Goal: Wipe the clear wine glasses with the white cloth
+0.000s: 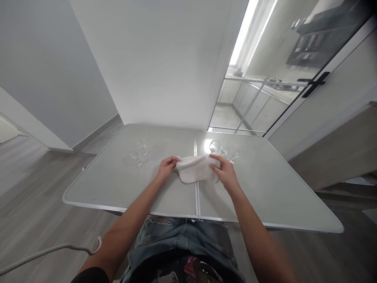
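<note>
In the head view, a white cloth [198, 169] is held above the middle seam of a grey folding table [118, 184], pinched at its left upper corner by the left hand [167, 167] and at its right edge by the right hand [225, 171], fingers closed on the fabric in both cases. Clear glasses [139, 152] are seen on the tabletop beyond the left hand, and further glasses [224, 148] just beyond the right hand. A glass door with a black handle [315, 83] is seen at the upper right.

A pale grey desk [265, 188] with a metal rim has a seam down its middle. Clear glasses stand on it: some left of the seam [140, 153], others right [225, 148].
</note>
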Motion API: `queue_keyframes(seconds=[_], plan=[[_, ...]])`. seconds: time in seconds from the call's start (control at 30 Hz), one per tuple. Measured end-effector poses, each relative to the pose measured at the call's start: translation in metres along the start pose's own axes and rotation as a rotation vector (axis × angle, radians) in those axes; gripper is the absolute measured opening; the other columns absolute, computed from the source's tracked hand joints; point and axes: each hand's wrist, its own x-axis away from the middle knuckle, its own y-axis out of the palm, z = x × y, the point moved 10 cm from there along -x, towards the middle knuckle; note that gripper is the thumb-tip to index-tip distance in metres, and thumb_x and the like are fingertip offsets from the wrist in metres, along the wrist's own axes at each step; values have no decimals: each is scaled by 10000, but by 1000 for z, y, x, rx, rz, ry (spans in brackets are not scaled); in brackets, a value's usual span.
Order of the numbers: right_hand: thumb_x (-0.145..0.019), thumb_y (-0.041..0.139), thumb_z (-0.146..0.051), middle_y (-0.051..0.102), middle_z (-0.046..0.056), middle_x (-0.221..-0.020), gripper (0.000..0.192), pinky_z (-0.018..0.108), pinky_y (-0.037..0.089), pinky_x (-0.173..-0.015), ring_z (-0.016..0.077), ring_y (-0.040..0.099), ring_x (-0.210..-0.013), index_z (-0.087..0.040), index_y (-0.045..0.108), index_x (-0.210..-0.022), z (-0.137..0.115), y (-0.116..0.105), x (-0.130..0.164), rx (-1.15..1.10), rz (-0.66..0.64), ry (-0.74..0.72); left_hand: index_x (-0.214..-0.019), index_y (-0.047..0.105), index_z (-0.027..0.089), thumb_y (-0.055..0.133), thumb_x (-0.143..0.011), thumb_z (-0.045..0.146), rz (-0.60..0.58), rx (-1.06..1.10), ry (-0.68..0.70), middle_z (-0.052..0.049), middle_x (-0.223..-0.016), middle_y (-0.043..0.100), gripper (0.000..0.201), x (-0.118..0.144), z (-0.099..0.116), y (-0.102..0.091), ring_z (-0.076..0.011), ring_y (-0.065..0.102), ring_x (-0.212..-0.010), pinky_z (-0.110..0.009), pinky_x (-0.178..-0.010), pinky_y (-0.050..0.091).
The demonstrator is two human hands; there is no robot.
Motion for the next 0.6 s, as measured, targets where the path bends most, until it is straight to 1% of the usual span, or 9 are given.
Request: queue_keyframes(seconds=[0.07,0.1,0.17,0.23,0.3,0.37,0.43,0.5,0.6], plan=[[-645,780,-313,732,38,-1034,485,404,521,-823,297,632,-1001,-282,722,-1126,1,-1,0,12,-9,3,-991,722,190,789,-743,411,-59,-46,49,-57,-1007,651,339,2,6,7,-169,596,-911,-271,-803,479],[-644,781,-314,734,39,-1023,489,404,520,-815,297,634,-985,-280,722,-1128,1,-1,1,26,-13,1,-1061,720,204,832,-695,376,-83,-82,75,-66,-1068,641,420,3,9,11,-182,592,-952,-283,-831,479],[-653,773,-326,735,36,-997,487,405,515,-804,293,635,-948,-282,720,-1135,-2,-1,1,78,-17,-13,-1109,711,229,887,-611,321,-85,-194,128,-63,-1090,618,535,5,14,14,-187,579,-940,-290,-819,475],[-676,753,-344,733,27,-944,455,402,501,-798,279,629,-891,-289,724,-1128,-7,-2,1,169,-3,-48,-1065,727,245,868,-636,312,-50,-330,176,-45,-1005,598,457,6,17,13,-172,552,-848,-284,-759,462],[-703,733,-359,718,14,-849,385,393,475,-791,257,607,-804,-296,741,-1083,-13,-7,1,287,48,-102,-980,753,250,801,-723,322,-19,-432,225,-35,-913,558,271,7,21,11,-166,517,-781,-285,-717,445],[-719,727,-365,680,5,-736,280,379,441,-773,240,573,-721,-298,764,-989,-18,-14,2,386,115,-147,-895,768,248,748,-783,335,16,-474,285,-41,-887,519,143,7,29,9,-176,509,-796,-299,-740,447],[-723,737,-368,645,8,-673,177,373,417,-761,239,554,-693,-300,772,-882,-21,-19,2,431,145,-169,-827,761,233,731,-804,371,47,-462,331,-60,-934,517,143,9,37,6,-197,520,-874,-315,-800,453],[-717,761,-381,645,30,-721,121,380,420,-783,255,563,-758,-297,765,-804,-26,-20,2,436,131,-206,-792,733,212,695,-836,436,38,-408,318,-70,-954,538,232,9,39,5,-210,526,-913,-313,-814,452],[-713,784,-440,634,71,-930,179,397,446,-861,277,551,-964,-271,736,-745,-36,-19,2,421,131,-290,-720,638,185,586,-896,541,13,-297,192,-27,-756,510,401,7,27,5,-166,488,-737,-263,-661,408]])
